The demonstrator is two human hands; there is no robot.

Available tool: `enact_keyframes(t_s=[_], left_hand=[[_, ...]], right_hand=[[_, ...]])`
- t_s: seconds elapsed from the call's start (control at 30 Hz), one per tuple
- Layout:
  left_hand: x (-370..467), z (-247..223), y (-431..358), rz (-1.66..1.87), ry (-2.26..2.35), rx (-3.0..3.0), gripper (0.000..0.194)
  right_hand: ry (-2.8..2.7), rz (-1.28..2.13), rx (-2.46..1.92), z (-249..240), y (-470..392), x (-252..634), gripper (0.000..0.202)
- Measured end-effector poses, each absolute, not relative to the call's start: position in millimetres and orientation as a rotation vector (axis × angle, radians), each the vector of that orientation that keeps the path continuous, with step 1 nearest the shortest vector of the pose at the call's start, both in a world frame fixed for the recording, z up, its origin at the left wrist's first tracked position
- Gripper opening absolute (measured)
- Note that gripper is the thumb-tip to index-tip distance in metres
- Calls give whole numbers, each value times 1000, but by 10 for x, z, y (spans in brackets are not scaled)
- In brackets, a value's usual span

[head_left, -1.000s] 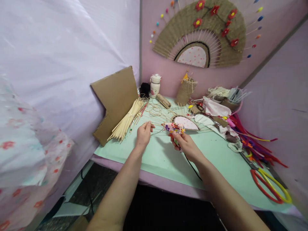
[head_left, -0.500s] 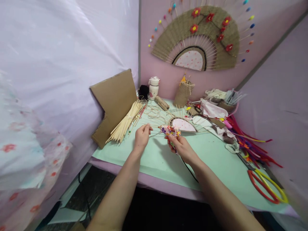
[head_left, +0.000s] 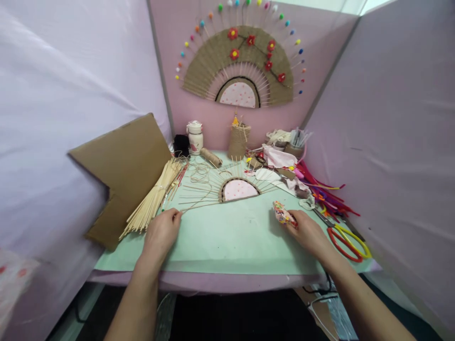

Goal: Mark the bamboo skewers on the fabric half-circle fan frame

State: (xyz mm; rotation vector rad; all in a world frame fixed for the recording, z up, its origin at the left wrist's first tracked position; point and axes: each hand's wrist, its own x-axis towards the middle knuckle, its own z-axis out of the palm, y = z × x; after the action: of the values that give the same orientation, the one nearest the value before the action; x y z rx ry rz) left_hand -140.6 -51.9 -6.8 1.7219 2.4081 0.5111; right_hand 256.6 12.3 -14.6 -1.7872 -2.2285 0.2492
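Observation:
My left hand (head_left: 164, 231) is closed in a pinch at the left of the table, gripping the end of a thin strand of twine (head_left: 199, 202). The strand runs across thin sticks that fan out from a half-round piece (head_left: 240, 189) with a pale pink dotted centre and a brown rim. My right hand (head_left: 302, 228) is wrapped round a flower-patterned glue gun (head_left: 282, 212), held above the right of the table, apart from the fan. The gun's nozzle is hard to make out.
A bundle of sticks (head_left: 152, 196) leans by bent cardboard (head_left: 124, 166) at left. Behind are a twine spool (head_left: 211, 157), a white bottle (head_left: 195, 137) and a twine-wrapped holder (head_left: 239, 141). Scissors (head_left: 346, 244) and pipe cleaners (head_left: 325, 192) lie right. A finished fan (head_left: 209, 66) hangs on the wall.
My hands have moved apart: the left toward the left with the twine, the right toward the right with the glue gun, away from the fan. The view has turned rightward.

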Motion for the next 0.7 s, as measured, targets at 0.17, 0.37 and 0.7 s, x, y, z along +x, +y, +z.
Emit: enact_keyframes(t_s=[0.17,0.37,0.7], left_hand=[[-1155,-73,-652,384,2519,1927,39],[-708,-24,-617,421,2550,2049,45],[-446,90,-612,384,2066,2171,59]], right_hand=[[-2214,150,-2024,-253,68,2794,40],[-2291,226,-1933,-145,60,2961,54],[-2186,161,-2038,-33,971,3320,8]])
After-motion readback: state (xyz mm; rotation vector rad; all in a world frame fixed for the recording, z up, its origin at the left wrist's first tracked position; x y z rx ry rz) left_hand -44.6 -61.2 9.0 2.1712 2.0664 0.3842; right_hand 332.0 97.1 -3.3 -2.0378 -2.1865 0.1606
